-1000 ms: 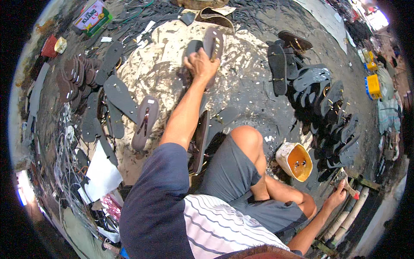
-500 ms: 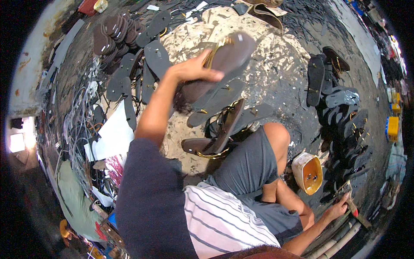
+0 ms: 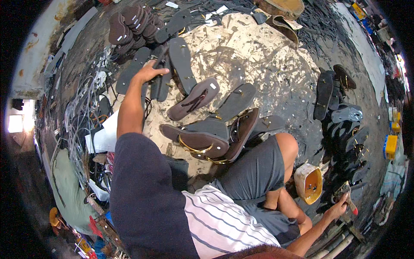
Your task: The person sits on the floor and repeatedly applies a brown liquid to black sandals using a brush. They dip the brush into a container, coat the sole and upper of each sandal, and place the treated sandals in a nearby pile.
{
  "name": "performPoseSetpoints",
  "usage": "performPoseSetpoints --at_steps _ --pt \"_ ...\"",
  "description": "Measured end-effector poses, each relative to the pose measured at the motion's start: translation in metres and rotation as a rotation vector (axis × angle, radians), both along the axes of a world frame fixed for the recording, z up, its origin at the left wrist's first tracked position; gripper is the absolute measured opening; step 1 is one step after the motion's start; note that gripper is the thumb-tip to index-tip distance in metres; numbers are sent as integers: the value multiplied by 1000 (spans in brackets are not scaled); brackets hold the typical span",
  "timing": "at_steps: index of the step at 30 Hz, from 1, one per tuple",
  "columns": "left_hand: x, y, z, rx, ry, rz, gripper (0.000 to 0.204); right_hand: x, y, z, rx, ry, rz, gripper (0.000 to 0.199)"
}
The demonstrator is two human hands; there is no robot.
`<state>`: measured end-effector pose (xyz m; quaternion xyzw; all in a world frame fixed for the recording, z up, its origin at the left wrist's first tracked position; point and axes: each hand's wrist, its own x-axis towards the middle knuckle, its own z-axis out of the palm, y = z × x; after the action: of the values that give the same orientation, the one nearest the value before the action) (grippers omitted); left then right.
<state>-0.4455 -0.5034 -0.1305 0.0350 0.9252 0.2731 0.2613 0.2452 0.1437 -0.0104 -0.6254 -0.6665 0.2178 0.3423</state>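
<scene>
My left hand (image 3: 148, 72) reaches over the dark sandals on the left, thumb stretched out and apart from the fingers. It touches or hovers over a narrow dark sandal (image 3: 161, 86); the fingertips are partly hidden. Nearby lie a black sole (image 3: 181, 60) and a brown sandal (image 3: 192, 100) with dark straps and a white label. Closer to my knee, a brown sandal with gold straps (image 3: 196, 144) leans beside another brown sandal (image 3: 245, 134) and a grey-black sole (image 3: 236, 101). My right hand (image 3: 335, 210) is closed round a flat brush (image 3: 350, 199) with a red-tipped handle.
A yellow-rimmed tub (image 3: 309, 183) holding amber liquid stands beside my leg. Several dark sandals (image 3: 358, 146) line the right side. Stacked brown soles (image 3: 133, 26) sit far left, near tangled clear strips (image 3: 77, 112). Scraps cover the pale ground sheet (image 3: 254, 43).
My left hand has let go of the brown sandal it held and moved left to the dark sandals. Brown sandals now lie differently near my knee. My right hand still holds the brush.
</scene>
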Motion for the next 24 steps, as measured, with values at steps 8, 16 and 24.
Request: performPoseSetpoints --at_steps 8,16,24 --pt "141 93 16 238 -422 -616 110 -18 -2 -27 -37 152 138 56" --pt "0 -1 -2 495 562 321 45 18 17 20 -43 58 -12 49" --pt "3 -52 8 -830 387 131 57 117 69 8 13 -328 -47 65"
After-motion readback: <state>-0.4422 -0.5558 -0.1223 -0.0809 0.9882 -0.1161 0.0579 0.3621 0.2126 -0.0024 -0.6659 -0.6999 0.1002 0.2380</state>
